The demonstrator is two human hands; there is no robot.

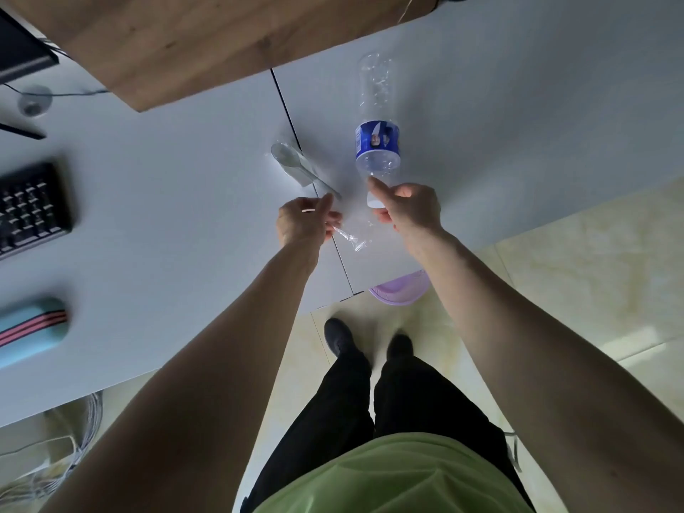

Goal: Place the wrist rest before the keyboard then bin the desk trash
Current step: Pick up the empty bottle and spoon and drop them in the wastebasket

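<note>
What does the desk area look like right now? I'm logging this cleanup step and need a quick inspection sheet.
Surface: white desk, two panels with a seam.
Job's things: wrist rest lies before the keyboard; empty plastic bottle lying down; clear wrapper; wrapped plastic spoon.
Clutter: nothing seen beyond the trash.
Grippers: left hand pinches the wrapper; right hand grips the bottle's neck.
Cables: white bundle under the desk.
Surroundings: purple bin below the desk edge; tiled floor.

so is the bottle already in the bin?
No: the plastic bottle lies on the white desk, with the right hand at its cap end, while the purple bin sits below the desk edge.
</note>
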